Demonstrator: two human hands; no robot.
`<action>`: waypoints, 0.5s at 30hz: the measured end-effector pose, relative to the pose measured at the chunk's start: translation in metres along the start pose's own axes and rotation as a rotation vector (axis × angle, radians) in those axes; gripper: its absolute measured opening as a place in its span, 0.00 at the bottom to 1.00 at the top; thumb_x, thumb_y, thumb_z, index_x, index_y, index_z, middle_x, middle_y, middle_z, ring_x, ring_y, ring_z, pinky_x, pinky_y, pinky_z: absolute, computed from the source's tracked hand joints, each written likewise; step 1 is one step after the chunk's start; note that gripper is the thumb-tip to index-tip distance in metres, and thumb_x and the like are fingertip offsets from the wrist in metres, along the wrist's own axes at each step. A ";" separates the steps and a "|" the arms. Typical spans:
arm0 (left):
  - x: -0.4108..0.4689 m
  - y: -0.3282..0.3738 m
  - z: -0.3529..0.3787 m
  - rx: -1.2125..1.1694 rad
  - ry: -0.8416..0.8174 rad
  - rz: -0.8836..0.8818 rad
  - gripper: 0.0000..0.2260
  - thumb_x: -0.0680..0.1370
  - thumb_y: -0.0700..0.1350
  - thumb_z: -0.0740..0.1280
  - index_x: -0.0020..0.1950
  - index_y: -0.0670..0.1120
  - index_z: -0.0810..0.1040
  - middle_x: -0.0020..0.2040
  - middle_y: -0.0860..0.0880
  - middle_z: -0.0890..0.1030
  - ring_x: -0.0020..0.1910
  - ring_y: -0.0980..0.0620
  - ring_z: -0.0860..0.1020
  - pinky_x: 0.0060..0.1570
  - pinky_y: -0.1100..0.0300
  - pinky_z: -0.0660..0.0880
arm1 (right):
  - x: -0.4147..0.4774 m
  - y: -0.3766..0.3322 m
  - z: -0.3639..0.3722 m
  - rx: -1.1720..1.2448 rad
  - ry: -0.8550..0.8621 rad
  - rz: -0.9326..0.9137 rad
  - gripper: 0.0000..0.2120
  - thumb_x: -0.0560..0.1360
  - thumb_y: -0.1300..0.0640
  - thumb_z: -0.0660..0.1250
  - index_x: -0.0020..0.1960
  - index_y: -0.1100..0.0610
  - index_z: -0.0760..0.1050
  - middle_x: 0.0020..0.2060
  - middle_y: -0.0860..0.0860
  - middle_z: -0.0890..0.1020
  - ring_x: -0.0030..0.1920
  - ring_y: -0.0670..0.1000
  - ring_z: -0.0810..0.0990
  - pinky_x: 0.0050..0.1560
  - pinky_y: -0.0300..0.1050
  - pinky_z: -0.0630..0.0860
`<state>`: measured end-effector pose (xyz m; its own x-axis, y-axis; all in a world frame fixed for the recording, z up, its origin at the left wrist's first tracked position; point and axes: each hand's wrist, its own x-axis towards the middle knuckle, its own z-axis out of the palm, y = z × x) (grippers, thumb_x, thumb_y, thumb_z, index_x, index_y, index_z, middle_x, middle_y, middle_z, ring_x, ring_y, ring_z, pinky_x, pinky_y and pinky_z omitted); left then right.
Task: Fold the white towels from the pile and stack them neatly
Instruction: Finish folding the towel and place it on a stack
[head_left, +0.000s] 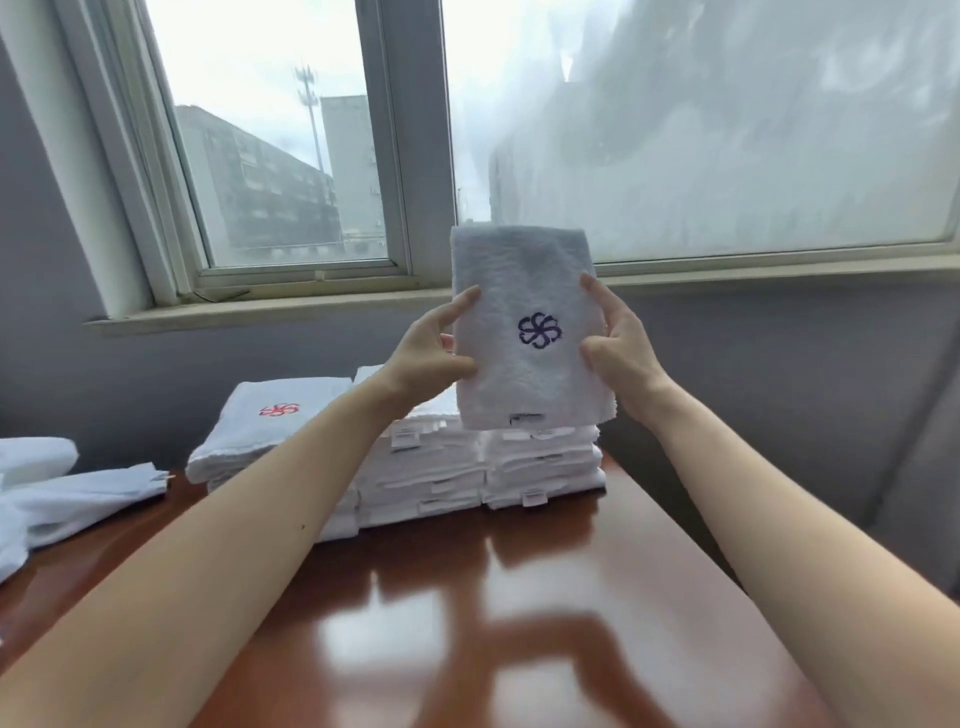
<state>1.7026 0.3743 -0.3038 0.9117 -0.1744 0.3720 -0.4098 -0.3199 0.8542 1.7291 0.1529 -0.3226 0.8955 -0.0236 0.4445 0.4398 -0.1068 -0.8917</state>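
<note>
Holding one folded towel (530, 374) up in the air, the person has it just above the stacks at the far side of the table (519, 597). The left hand (431, 348) pinches the towel's left edge, and the right hand (618, 353) pinches its right edge. Both hands grip it with thumb and fingers, so it stands up flat and faces the person.

A lot of the job looks done. Three stacks of folded towels sit side by side on the far part of the table. The right stack (543, 467) is right under the held towel. The middle stack (421, 478) touches it. The left stack (260, 431) looks wider and has a red mark (279, 410) on top. I think the held towel is folded and only needs to be set on a stack, most likely the right one.

Some work is left. A loose pile (78, 499) of white towels lies at the left edge of the table, not folded yet. How many are in it I cannot tell.

The held towel is white and fluffy. It is folded into a tall, neat shape with straight sides. A dark blue mark (540, 331) like a little flower sits in its middle. A small tag peeks out at the bottom edge. Its lower right corner looks a bit fuzzy, where the layers show.
</note>
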 end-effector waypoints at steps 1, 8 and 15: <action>0.012 -0.004 0.004 -0.003 0.004 -0.002 0.39 0.70 0.22 0.61 0.77 0.48 0.63 0.37 0.56 0.84 0.33 0.61 0.80 0.30 0.70 0.74 | 0.012 0.005 -0.002 -0.004 0.014 0.007 0.41 0.68 0.75 0.52 0.77 0.50 0.62 0.68 0.49 0.75 0.64 0.49 0.78 0.65 0.50 0.75; 0.072 -0.050 0.021 -0.016 0.006 -0.088 0.38 0.71 0.22 0.61 0.78 0.47 0.61 0.49 0.47 0.82 0.40 0.52 0.80 0.41 0.66 0.78 | 0.067 0.053 -0.005 -0.068 0.033 0.057 0.39 0.68 0.75 0.54 0.77 0.53 0.63 0.68 0.49 0.75 0.61 0.49 0.79 0.55 0.39 0.79; 0.086 -0.095 0.036 0.508 -0.098 -0.259 0.33 0.74 0.37 0.66 0.78 0.48 0.62 0.79 0.42 0.52 0.78 0.46 0.53 0.71 0.63 0.55 | 0.079 0.108 0.011 -0.280 -0.105 0.192 0.29 0.75 0.71 0.54 0.75 0.60 0.66 0.71 0.52 0.71 0.64 0.48 0.74 0.61 0.32 0.71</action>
<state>1.8185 0.3564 -0.3664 0.9870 -0.1084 0.1183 -0.1588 -0.7662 0.6227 1.8486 0.1503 -0.3849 0.9686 0.0312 0.2465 0.2397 -0.3787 -0.8939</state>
